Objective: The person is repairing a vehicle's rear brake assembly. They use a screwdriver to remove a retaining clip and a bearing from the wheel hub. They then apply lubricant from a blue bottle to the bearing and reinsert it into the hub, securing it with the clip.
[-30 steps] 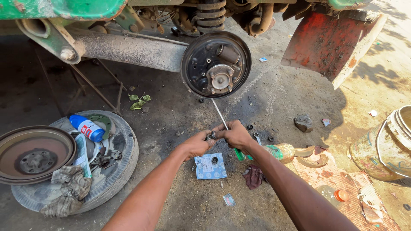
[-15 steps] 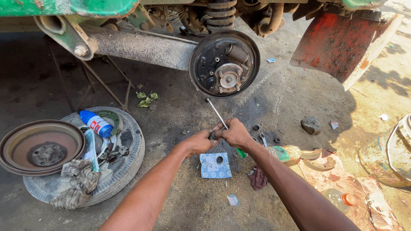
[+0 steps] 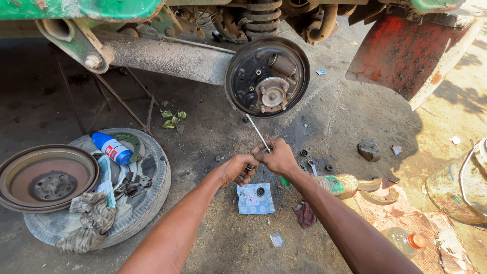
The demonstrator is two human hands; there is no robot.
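Note:
My right hand [image 3: 277, 158] grips a long screwdriver [image 3: 258, 133] with a green handle; its metal shaft points up and left toward the bare brake backing plate [image 3: 267, 76] of the raised green vehicle. My left hand [image 3: 237, 169] is closed around a small dark part, pressed against the right hand just below the shaft. Both hands hover above a small blue-and-white packet [image 3: 254, 198] lying on the dirty ground with a dark ring on it.
At left, a tyre [image 3: 147, 203] lies flat, holding a blue bottle [image 3: 111, 147], rags and small parts, with a brake drum [image 3: 45, 175] leaning on it. Brake shoes [image 3: 378, 192], a plastic bottle [image 3: 337, 184], small rings and a stone [image 3: 369, 149] lie at right. A metal drum [image 3: 459, 187] stands far right.
Both hands stay together on the screwdriver and small part. The view has shifted, so the tyre and brake plate sit further right and lower in the frame.

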